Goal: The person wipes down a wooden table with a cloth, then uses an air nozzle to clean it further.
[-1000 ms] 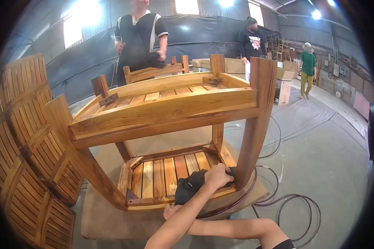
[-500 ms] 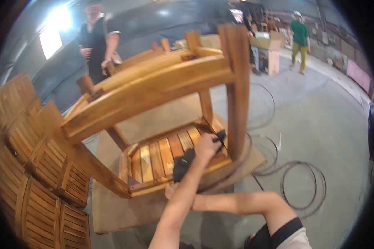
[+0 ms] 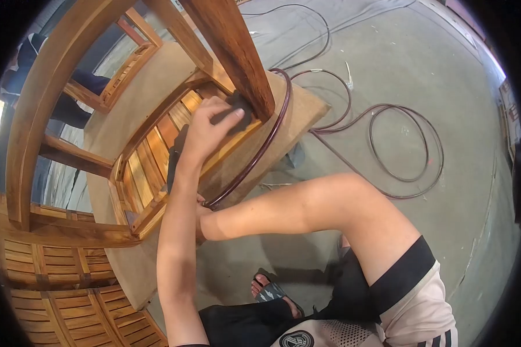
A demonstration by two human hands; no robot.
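A wooden chair frame (image 3: 52, 75) stands tilted on a brown board, with a slatted panel (image 3: 142, 165) low inside it. My left hand (image 3: 208, 124) wraps round a black object (image 3: 240, 113) beside a thick wooden leg (image 3: 237, 52), over the panel's near edge. What the object is, I cannot make out. My right hand (image 3: 200, 222) is mostly hidden behind my left forearm, close to the end of a dark red hose (image 3: 255, 156). Its fingers and anything in them are too hidden to tell.
The brown board (image 3: 301, 107) lies under the chair. Coiled hoses (image 3: 391, 107) lie on the grey floor to the right. Slatted wooden pieces (image 3: 63, 272) are stacked at the lower left. A person in dark clothes (image 3: 69, 110) is partly visible behind the frame. My sandalled foot (image 3: 269, 289) is below.
The view has tipped down and shifted, so the chair and both hands appear further left and larger. My left hand still holds the black object near the leg. The people at the back right are out of view.
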